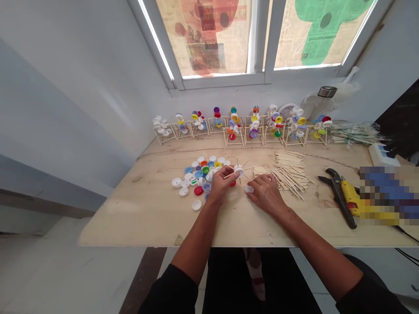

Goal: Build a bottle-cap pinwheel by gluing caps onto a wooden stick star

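In my left hand (pixel 222 183) is a white bottle cap with sticks (pixel 238 170), several thin wooden sticks spreading out from it like spokes. The fingers are closed on it, above the table. My right hand (pixel 266 192) rests low over the tabletop, fingers curled, with a loose white bottle cap (pixel 249 189) at its fingertips. Left of my hands lies a pile of bottle caps (pixel 198 174) in white, blue, green, red and yellow. Just beyond my right hand are piles of short wooden sticks (pixel 290 168).
Along the wall stands a row of stick frames holding colourful cap wheels (pixel 234 126). At the right lie black-handled pliers (pixel 338 198) and a yellow glue gun (pixel 351 200), near a white power strip (pixel 381 155). A bagged stick bundle (pixel 353 132) and a bottle (pixel 324 98) stand behind.
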Demonstrator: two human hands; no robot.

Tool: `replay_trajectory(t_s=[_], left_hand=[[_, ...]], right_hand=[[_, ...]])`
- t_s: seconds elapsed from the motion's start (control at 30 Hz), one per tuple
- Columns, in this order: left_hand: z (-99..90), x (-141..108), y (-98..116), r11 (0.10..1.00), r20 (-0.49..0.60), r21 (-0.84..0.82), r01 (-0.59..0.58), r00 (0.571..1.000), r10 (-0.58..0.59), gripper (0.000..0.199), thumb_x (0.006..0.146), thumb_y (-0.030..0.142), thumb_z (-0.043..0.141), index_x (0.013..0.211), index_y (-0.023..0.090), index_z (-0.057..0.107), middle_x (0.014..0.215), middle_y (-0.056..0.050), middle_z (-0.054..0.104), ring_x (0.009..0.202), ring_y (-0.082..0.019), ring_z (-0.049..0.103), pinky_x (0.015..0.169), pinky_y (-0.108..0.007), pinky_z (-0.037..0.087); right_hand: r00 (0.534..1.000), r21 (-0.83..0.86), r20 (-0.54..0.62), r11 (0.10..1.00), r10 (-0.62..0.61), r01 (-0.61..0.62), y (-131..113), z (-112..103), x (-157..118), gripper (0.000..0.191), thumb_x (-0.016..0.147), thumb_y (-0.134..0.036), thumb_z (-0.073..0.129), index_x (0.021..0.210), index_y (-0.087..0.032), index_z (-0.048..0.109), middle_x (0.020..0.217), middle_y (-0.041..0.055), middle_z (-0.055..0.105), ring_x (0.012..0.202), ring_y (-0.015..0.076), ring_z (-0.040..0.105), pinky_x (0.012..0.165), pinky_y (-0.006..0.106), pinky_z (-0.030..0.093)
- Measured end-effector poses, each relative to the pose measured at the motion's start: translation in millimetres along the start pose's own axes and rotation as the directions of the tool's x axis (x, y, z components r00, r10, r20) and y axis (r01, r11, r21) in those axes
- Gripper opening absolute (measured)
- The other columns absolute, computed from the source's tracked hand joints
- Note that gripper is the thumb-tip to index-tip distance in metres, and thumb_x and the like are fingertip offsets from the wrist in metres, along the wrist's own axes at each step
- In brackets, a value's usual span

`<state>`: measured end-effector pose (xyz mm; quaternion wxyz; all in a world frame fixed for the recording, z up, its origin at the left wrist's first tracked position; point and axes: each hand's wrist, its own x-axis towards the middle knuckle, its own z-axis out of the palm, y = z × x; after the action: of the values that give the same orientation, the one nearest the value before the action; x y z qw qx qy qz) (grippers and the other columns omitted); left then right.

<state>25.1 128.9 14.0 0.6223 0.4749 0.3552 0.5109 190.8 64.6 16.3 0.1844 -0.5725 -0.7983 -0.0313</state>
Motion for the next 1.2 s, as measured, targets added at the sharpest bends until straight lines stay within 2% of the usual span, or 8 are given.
replay_trajectory(t_s=[0.17, 0.27, 0.4, 0.6, 0.7, 0.87, 1.03, 1.2], left_hand=[[-2.1, 0.6, -0.9, 1.0, -0.022, 0.012, 0.013, 1.0, -0.012, 0.027, 0.059, 0.033, 0.078, 0.073, 0.017, 0.063, 0.085, -0.001, 0.062, 0.071, -0.01, 0.055, 0.066, -0.022, 0.043], [-3.7, -0.7, -0.3, 1.0, -0.034, 0.028, 0.006, 0.999, -0.005, 0.029, 0.06, 0.034, 0.078, 0.08, 0.017, 0.064, 0.081, -0.001, 0.062, 0.071, -0.011, 0.056, 0.066, -0.023, 0.043], [-6.1, -5.3, 1.6, 1.0, -0.022, 0.018, -0.006, 1.0, 0.007, 0.029, 0.062, 0.033, 0.076, 0.083, 0.017, 0.065, 0.08, -0.001, 0.062, 0.071, -0.012, 0.056, 0.066, -0.023, 0.043], [-4.5, -10.1, 3.7, 0.999, -0.007, -0.006, 0.047, 0.999, -0.047, 0.026, 0.058, 0.032, 0.078, 0.072, 0.016, 0.062, 0.086, -0.002, 0.064, 0.067, -0.01, 0.054, 0.059, -0.022, 0.04], [-2.5, -9.8, 2.1, 0.999, 0.001, 0.003, 0.051, 0.999, -0.051, 0.027, 0.057, 0.033, 0.079, 0.07, 0.017, 0.061, 0.089, -0.003, 0.065, 0.069, -0.011, 0.056, 0.06, -0.023, 0.04], [-2.6, -9.2, -1.9, 0.998, 0.018, 0.025, 0.049, 0.999, -0.05, 0.029, 0.056, 0.034, 0.079, 0.073, 0.017, 0.063, 0.091, -0.003, 0.065, 0.073, -0.012, 0.058, 0.063, -0.023, 0.041], [-5.0, -9.5, -2.2, 0.998, 0.02, 0.021, 0.062, 0.998, -0.062, 0.027, 0.058, 0.034, 0.078, 0.073, 0.016, 0.063, 0.094, -0.003, 0.064, 0.073, -0.012, 0.058, 0.064, -0.023, 0.041], [-5.5, -9.5, -0.4, 0.997, -0.001, 0.036, 0.072, 0.997, -0.072, 0.027, 0.058, 0.035, 0.078, 0.072, 0.017, 0.063, 0.093, -0.003, 0.065, 0.071, -0.012, 0.058, 0.063, -0.023, 0.042]], right_hand=[[0.998, -0.043, -0.059, 0.999, 0.0, -0.002, -1.2, 6.2, 2.9, 0.01, 0.081, -0.025, 0.057, 0.085, -0.02, 0.066, 0.086, 0.0066, 0.068, 0.09, 0.0229, 0.053, 0.087, 0.04, 0.026], [0.996, -0.061, -0.089, 0.998, 0.009, -0.015, -3.9, 9.9, 8.6, 0.01, 0.081, -0.024, 0.058, 0.086, -0.02, 0.066, 0.084, 0.0061, 0.068, 0.089, 0.0218, 0.053, 0.087, 0.039, 0.026], [0.995, -0.013, -0.1, 1.0, 0.009, -0.011, 2.0, 7.5, 8.0, 0.012, 0.081, -0.026, 0.06, 0.091, -0.021, 0.066, 0.092, 0.0055, 0.07, 0.093, 0.0212, 0.053, 0.087, 0.038, 0.026], [0.957, 0.03, -0.223, 0.983, 0.185, -0.183, 29.9, -15.7, -19.9, 0.014, 0.083, -0.024, 0.056, 0.091, -0.023, 0.068, 0.091, 0.0047, 0.07, 0.092, 0.021, 0.055, 0.085, 0.037, 0.026], [0.94, 0.044, -0.248, 0.972, 0.234, -0.23, 32.9, -22.3, -28.7, 0.015, 0.083, -0.023, 0.055, 0.087, -0.022, 0.069, 0.089, 0.0048, 0.071, 0.09, 0.021, 0.055, 0.085, 0.037, 0.026], [0.948, 0.019, -0.221, 0.973, 0.228, -0.23, 25.8, -18.0, -24.2, 0.014, 0.083, -0.022, 0.055, 0.083, -0.022, 0.069, 0.086, 0.004, 0.071, 0.087, 0.0194, 0.055, 0.085, 0.036, 0.025], [0.969, -0.063, -0.147, 0.976, 0.199, -0.21, 24.9, -14.5, -14.3, 0.01, 0.08, -0.021, 0.059, 0.076, -0.022, 0.068, 0.078, 0.0026, 0.07, 0.083, 0.0185, 0.054, 0.085, 0.036, 0.023], [0.979, -0.144, -0.076, 0.97, 0.188, -0.197, 23.3, -14.5, -13.0, 0.016, 0.082, -0.02, 0.056, 0.072, -0.02, 0.068, 0.072, 0.0027, 0.069, 0.08, 0.0188, 0.052, 0.084, 0.036, 0.022]])
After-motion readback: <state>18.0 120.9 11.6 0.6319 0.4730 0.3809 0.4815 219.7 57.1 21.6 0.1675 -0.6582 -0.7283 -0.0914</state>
